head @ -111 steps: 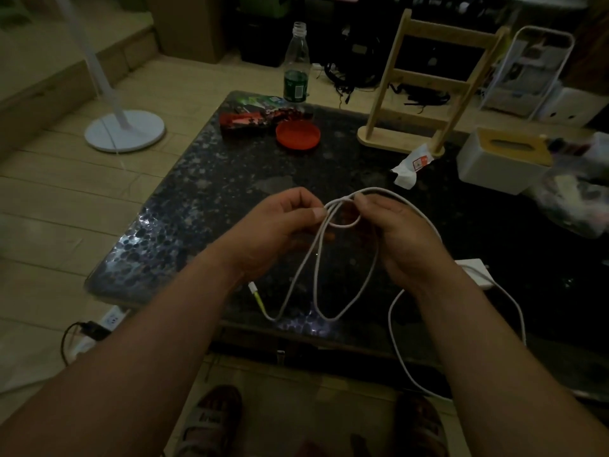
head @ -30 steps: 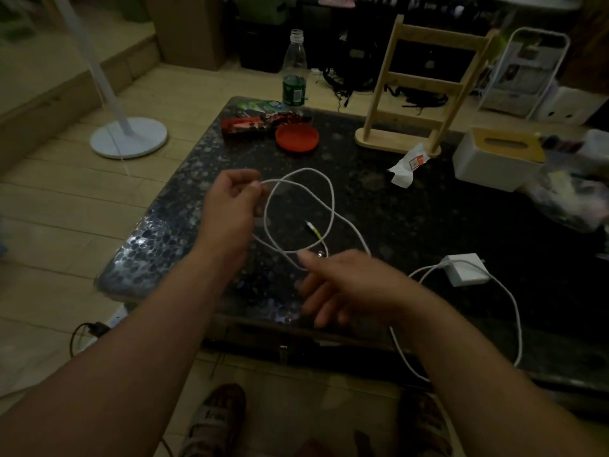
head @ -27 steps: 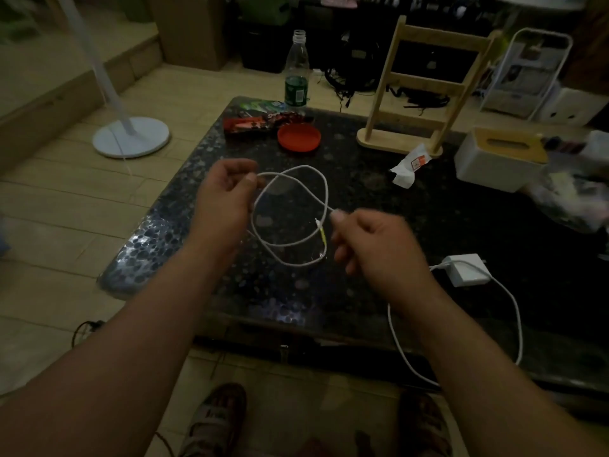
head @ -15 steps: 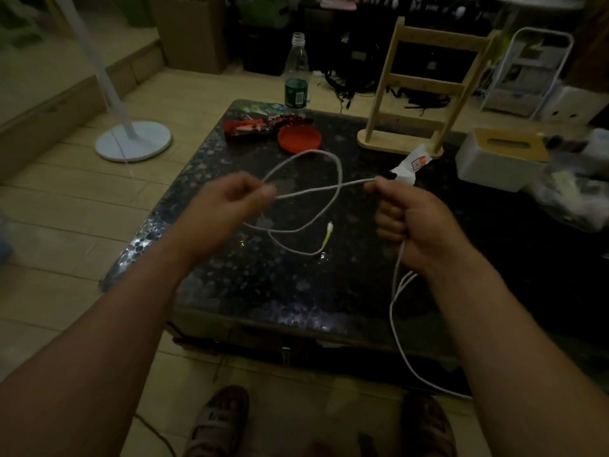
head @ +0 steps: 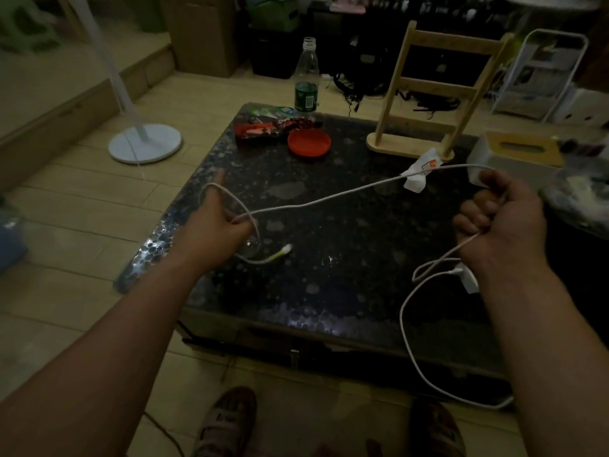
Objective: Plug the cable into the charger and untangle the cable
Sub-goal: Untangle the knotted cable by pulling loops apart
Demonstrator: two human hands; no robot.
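A white cable [head: 329, 199] stretches above the dark speckled table [head: 346, 258] between my two hands. My left hand [head: 217, 225] holds it at the left, with one small loop around the raised forefinger and the free end with its yellow-green plug [head: 285, 250] hanging below. My right hand [head: 501, 222] grips the cable in a fist at the right. Below that fist the cable drops to the white charger [head: 468, 278], mostly hidden by my right wrist, then loops over the table's front edge.
At the table's far side lie a red lid [head: 309, 143], snack packets [head: 263, 127], a plastic bottle [head: 306, 80], a wooden ladder-shaped stand [head: 425, 94], a crumpled white wrapper [head: 423, 169] and a tissue box [head: 517, 156]. A fan base [head: 145, 143] stands on the floor at left.
My hands have moved apart, pulling the cable out into a long span. The big loop has shrunk to a small one at my left forefinger. My right hand went right.
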